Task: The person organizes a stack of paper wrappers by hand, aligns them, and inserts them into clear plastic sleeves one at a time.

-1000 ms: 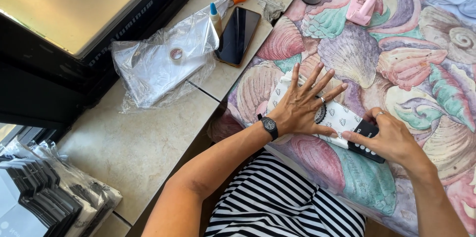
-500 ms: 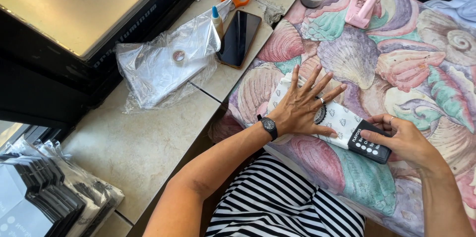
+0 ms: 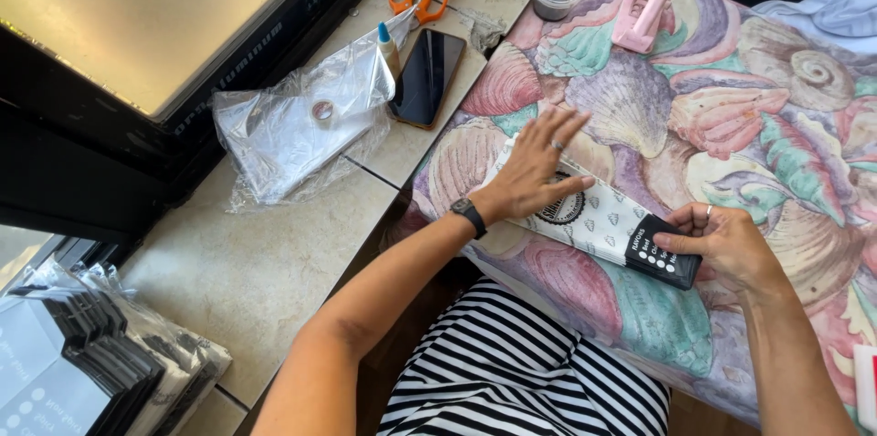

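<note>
Head view: the left hand (image 3: 534, 171) lies flat, fingers spread, pinning a long white patterned pouch (image 3: 585, 212) on the shell-print cloth (image 3: 731, 98) near its front edge. The right hand (image 3: 722, 240) pinches the pouch's black end flap (image 3: 664, 253) between thumb and fingers.

Risk, as I judge it: the cloth is soft, so the pouch could slide or crease if the flat palm lifts while the flap is pulled.

The pouch's long axis runs diagonally, from the left hand down toward the right, with the black flap end pointing toward the cloth's front-right corner.
</note>
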